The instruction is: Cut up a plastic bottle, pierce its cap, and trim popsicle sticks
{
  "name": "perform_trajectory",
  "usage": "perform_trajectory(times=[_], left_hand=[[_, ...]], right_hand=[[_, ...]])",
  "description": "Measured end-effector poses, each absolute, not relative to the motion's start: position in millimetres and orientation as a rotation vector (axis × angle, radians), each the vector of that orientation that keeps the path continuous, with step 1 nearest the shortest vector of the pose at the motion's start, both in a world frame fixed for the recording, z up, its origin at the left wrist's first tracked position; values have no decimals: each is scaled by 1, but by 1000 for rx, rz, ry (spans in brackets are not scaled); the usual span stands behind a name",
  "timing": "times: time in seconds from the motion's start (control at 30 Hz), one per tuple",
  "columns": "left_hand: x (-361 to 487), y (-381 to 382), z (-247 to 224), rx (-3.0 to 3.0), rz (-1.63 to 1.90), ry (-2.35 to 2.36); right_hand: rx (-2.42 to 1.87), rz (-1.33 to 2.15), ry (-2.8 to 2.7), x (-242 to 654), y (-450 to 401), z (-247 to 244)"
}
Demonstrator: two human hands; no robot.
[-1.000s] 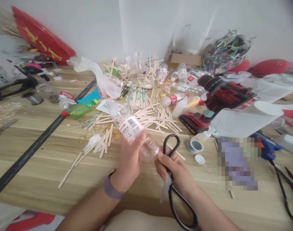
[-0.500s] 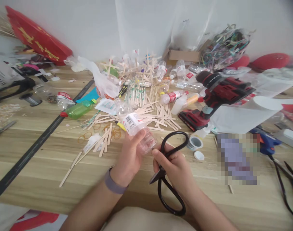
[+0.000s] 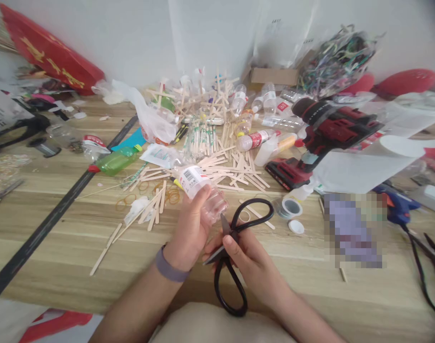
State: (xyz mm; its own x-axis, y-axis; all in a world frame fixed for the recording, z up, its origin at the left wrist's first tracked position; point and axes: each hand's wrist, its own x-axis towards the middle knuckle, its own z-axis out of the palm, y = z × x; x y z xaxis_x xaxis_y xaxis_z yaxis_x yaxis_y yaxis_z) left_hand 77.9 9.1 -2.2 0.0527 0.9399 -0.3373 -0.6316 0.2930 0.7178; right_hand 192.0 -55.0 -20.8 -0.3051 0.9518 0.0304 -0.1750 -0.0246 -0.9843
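Observation:
My left hand (image 3: 193, 216) is closed around a clear plastic bottle (image 3: 196, 178) with a white barcode label. The bottle is tilted, its bottom end toward my right hand. In my right hand (image 3: 244, 252) are black-handled scissors (image 3: 229, 236), gripped near the pivot with the blades spread apart. One blade tip points up close to the bottle's bottom end; whether it touches I cannot tell. Flat wooden sticks (image 3: 217, 166) lie spread beyond the bottle. Rubber bands (image 3: 173, 194) rest on the table to its left.
A red and black power drill (image 3: 321, 138) stands at the right, with a blue glue gun (image 3: 396, 205) nearer me. A small open tub (image 3: 291, 207) sits by a white cap (image 3: 296, 227). Leftward lies a green bottle (image 3: 117, 161) across a black strip (image 3: 49, 228).
The scissors have turned and shifted left, their blades opening wider and one tip coming up near the bottle's bottom. My left hand with the bottle has moved slightly left.

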Motion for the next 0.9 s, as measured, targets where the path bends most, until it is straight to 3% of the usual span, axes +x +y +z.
perform_trajectory(times=[0.1, 0.27, 0.47, 0.67, 0.9], left_hand=[[78, 10, -2, 386, 1305, 903], [78, 11, -5, 441, 1396, 870], [84, 12, -9, 453, 1489, 925], [90, 11, -7, 419, 1574, 943], [86, 12, -9, 479, 1591, 948]], right_hand=[[-1021, 1501, -1373, 188, -55, -26], [-1399, 484, -2089, 203, -40, -31], [-1461, 208, -2195, 228, -18, -24], [-1553, 436, -2108, 223, -4, -26], [-1358, 1230, -1965, 207, -6, -23]])
